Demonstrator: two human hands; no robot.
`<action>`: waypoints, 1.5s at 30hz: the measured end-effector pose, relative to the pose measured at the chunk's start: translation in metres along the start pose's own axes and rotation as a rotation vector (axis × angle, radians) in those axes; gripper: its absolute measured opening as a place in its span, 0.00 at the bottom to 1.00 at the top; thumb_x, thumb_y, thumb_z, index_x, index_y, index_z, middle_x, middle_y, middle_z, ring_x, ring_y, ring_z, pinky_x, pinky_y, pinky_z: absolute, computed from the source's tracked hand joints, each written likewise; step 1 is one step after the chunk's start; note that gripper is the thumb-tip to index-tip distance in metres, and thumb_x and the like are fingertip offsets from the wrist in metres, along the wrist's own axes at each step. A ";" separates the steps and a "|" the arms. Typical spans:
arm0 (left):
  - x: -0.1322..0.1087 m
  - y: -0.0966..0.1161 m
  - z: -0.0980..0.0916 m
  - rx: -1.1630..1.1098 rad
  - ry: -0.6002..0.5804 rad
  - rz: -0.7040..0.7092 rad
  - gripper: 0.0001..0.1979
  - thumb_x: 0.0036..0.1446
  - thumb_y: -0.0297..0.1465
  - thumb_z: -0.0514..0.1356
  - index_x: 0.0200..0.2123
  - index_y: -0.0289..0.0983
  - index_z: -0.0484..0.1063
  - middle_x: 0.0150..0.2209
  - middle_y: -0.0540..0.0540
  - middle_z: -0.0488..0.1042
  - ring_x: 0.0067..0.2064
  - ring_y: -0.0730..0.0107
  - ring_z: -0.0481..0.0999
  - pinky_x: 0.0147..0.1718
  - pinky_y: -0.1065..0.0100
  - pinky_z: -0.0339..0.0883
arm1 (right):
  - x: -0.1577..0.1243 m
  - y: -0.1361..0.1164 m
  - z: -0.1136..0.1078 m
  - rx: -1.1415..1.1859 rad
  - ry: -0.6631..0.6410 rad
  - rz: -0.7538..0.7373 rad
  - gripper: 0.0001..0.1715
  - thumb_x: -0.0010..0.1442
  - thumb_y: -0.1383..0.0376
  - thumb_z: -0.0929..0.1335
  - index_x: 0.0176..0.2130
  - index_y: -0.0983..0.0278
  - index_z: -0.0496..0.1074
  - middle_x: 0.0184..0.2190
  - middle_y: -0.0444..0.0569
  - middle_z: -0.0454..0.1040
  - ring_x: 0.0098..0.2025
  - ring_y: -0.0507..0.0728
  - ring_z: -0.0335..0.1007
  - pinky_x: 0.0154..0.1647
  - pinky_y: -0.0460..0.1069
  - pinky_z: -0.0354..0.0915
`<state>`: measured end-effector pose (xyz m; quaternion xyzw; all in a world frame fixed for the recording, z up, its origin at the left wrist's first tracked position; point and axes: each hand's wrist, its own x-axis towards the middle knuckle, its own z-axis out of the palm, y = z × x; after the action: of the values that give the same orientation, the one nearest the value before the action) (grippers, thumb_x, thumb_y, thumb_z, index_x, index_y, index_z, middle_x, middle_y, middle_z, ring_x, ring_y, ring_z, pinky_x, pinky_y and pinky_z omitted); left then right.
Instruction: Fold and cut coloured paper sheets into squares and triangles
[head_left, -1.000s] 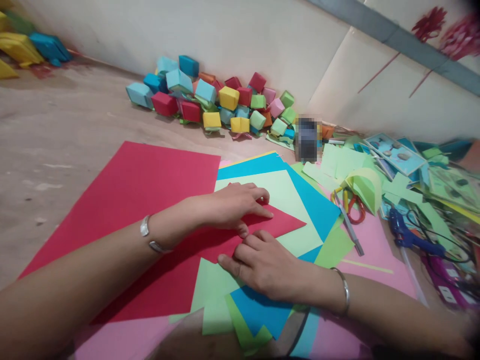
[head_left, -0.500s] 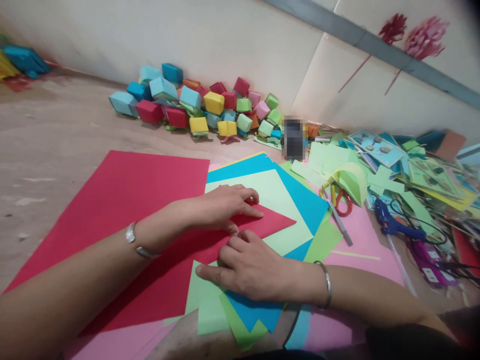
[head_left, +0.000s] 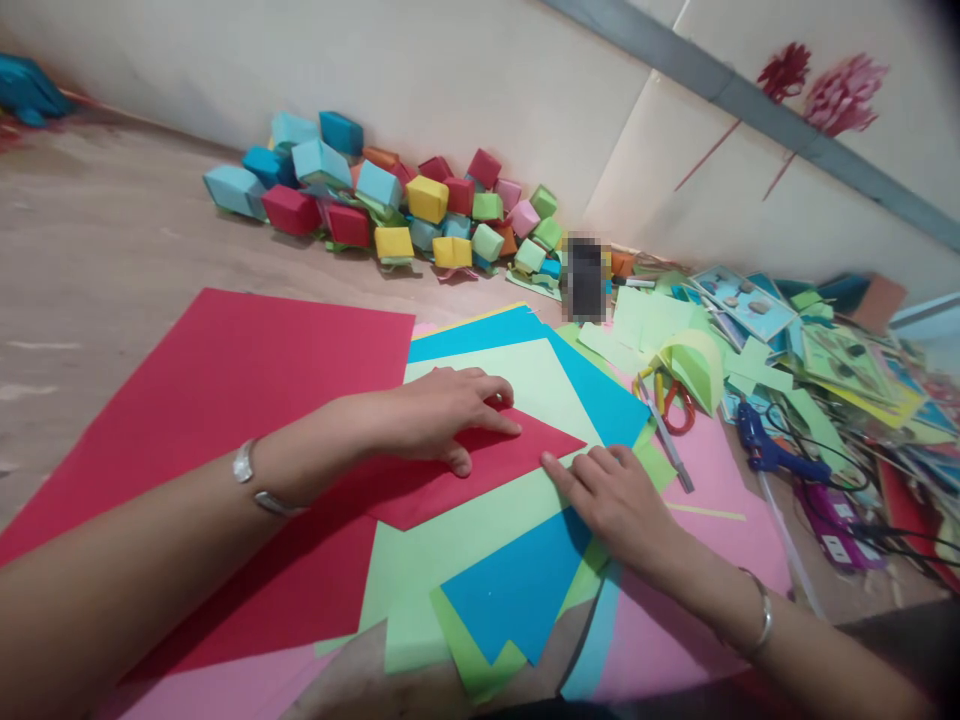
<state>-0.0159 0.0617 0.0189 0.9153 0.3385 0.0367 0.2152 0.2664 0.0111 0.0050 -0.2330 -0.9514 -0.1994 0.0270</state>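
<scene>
A large red paper sheet [head_left: 247, 390] lies on the floor with one corner folded over into a pointed flap [head_left: 517, 450]. My left hand [head_left: 442, 415] lies flat on that flap, fingers stretched out and pressing it down. My right hand [head_left: 611, 495] rests to the right, fingers extended, fingertips touching the flap's lower edge near its tip. Under the red sheet lie a light green sheet [head_left: 547, 385], a blue sheet [head_left: 517, 590] and pink paper [head_left: 720, 490]. Both wrists wear silver bangles.
A heap of folded paper cubes [head_left: 397, 205] in several colours lines the wall. To the right lie red-handled scissors [head_left: 671, 405], a blue glue gun [head_left: 765, 455] with cord, green paper scraps [head_left: 697, 365] and printed cards [head_left: 739, 300]. Bare floor [head_left: 97, 270] stretches to the left.
My right hand slid right along the fold, from beside the left hand's thumb to near the flap's tip. The left hand stayed pressing the red flap. The view shifted slightly.
</scene>
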 end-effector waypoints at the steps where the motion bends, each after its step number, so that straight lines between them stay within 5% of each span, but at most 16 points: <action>1: 0.000 -0.001 0.001 0.003 -0.009 0.000 0.32 0.44 0.30 0.73 0.55 0.50 0.75 0.57 0.44 0.71 0.55 0.50 0.69 0.44 0.63 0.60 | -0.008 0.007 0.002 -0.046 -0.014 0.025 0.21 0.65 0.77 0.60 0.55 0.71 0.70 0.28 0.50 0.69 0.33 0.59 0.58 0.35 0.55 0.49; 7: 0.002 -0.006 0.007 -0.048 -0.011 -0.025 0.34 0.44 0.30 0.72 0.57 0.53 0.73 0.58 0.45 0.70 0.55 0.49 0.68 0.47 0.60 0.62 | -0.012 0.039 -0.006 -0.146 -0.167 0.256 0.14 0.65 0.77 0.62 0.43 0.69 0.75 0.29 0.53 0.71 0.34 0.59 0.60 0.33 0.53 0.47; 12: -0.001 -0.001 0.006 -0.189 0.056 -0.032 0.42 0.43 0.27 0.72 0.62 0.50 0.66 0.60 0.43 0.67 0.60 0.50 0.66 0.51 0.59 0.66 | 0.040 0.028 -0.020 0.277 -0.258 0.366 0.11 0.65 0.70 0.67 0.48 0.66 0.72 0.42 0.54 0.74 0.42 0.59 0.66 0.34 0.51 0.52; 17: -0.004 -0.010 0.000 -0.332 0.287 -0.015 0.29 0.50 0.30 0.67 0.57 0.45 0.73 0.58 0.42 0.68 0.59 0.54 0.68 0.56 0.59 0.66 | 0.066 0.021 -0.011 0.592 -0.396 0.570 0.20 0.57 0.62 0.75 0.45 0.66 0.69 0.41 0.51 0.73 0.39 0.57 0.67 0.32 0.48 0.53; 21: -0.001 -0.023 -0.001 -0.294 0.539 -0.356 0.19 0.56 0.39 0.58 0.48 0.39 0.78 0.50 0.39 0.76 0.52 0.54 0.74 0.51 0.58 0.67 | 0.063 0.030 0.000 0.746 -0.400 0.616 0.18 0.53 0.60 0.77 0.35 0.63 0.67 0.36 0.46 0.70 0.35 0.54 0.64 0.30 0.47 0.52; 23: 0.001 -0.028 0.001 -0.252 0.583 -0.550 0.22 0.57 0.42 0.54 0.46 0.36 0.79 0.47 0.37 0.78 0.49 0.50 0.75 0.48 0.56 0.68 | 0.062 0.032 0.002 0.792 -0.379 0.599 0.20 0.51 0.61 0.78 0.31 0.63 0.65 0.36 0.46 0.68 0.36 0.53 0.63 0.31 0.46 0.52; 26: 0.002 -0.031 0.002 -0.239 0.583 -0.648 0.25 0.59 0.45 0.49 0.45 0.36 0.78 0.45 0.37 0.80 0.49 0.47 0.75 0.45 0.57 0.67 | 0.063 0.031 0.000 0.833 -0.332 0.604 0.20 0.48 0.67 0.78 0.30 0.63 0.64 0.36 0.46 0.67 0.38 0.54 0.62 0.32 0.46 0.53; 31: -0.002 -0.030 -0.003 -0.274 0.640 -0.720 0.29 0.61 0.51 0.43 0.43 0.39 0.76 0.40 0.41 0.81 0.44 0.50 0.77 0.39 0.61 0.66 | 0.064 0.034 0.004 1.050 -0.234 0.707 0.22 0.52 0.74 0.71 0.47 0.63 0.68 0.32 0.42 0.70 0.35 0.53 0.66 0.32 0.46 0.56; 36: -0.002 -0.025 -0.013 -0.670 0.998 -0.740 0.27 0.53 0.51 0.60 0.49 0.39 0.70 0.42 0.39 0.79 0.46 0.51 0.77 0.43 0.58 0.68 | 0.068 0.043 0.011 1.314 0.146 0.923 0.04 0.52 0.69 0.66 0.32 0.64 0.71 0.31 0.44 0.73 0.34 0.54 0.68 0.33 0.47 0.60; 38: 0.001 -0.019 -0.013 -0.931 1.027 -0.711 0.32 0.48 0.48 0.66 0.52 0.38 0.67 0.43 0.39 0.79 0.44 0.53 0.78 0.41 0.58 0.71 | 0.069 0.042 0.012 1.502 0.228 0.999 0.07 0.50 0.67 0.67 0.33 0.64 0.72 0.30 0.43 0.74 0.32 0.53 0.69 0.32 0.47 0.61; 41: 0.005 -0.009 -0.009 -1.205 0.920 -0.678 0.32 0.42 0.42 0.72 0.49 0.37 0.69 0.43 0.40 0.79 0.42 0.58 0.80 0.38 0.62 0.72 | 0.070 0.036 0.012 1.692 0.222 1.052 0.09 0.46 0.66 0.69 0.33 0.64 0.73 0.30 0.43 0.76 0.32 0.54 0.70 0.30 0.47 0.63; 43: 0.007 -0.005 -0.006 -1.271 0.909 -0.730 0.30 0.37 0.40 0.74 0.44 0.37 0.72 0.40 0.42 0.78 0.39 0.62 0.79 0.32 0.67 0.70 | 0.070 0.033 0.011 1.763 0.214 1.053 0.10 0.45 0.66 0.71 0.32 0.63 0.73 0.30 0.43 0.77 0.32 0.55 0.72 0.31 0.47 0.64; 45: 0.007 -0.004 -0.004 -1.195 1.038 -0.815 0.29 0.34 0.40 0.75 0.41 0.37 0.73 0.36 0.46 0.76 0.34 0.68 0.75 0.27 0.71 0.66 | 0.070 0.031 0.011 1.811 0.246 1.035 0.12 0.44 0.65 0.72 0.33 0.63 0.73 0.32 0.44 0.78 0.34 0.55 0.73 0.34 0.48 0.66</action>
<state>-0.0139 0.0710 0.0204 0.3268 0.6169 0.5377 0.4727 0.2181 0.0708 0.0162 -0.4821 -0.5201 0.6005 0.3695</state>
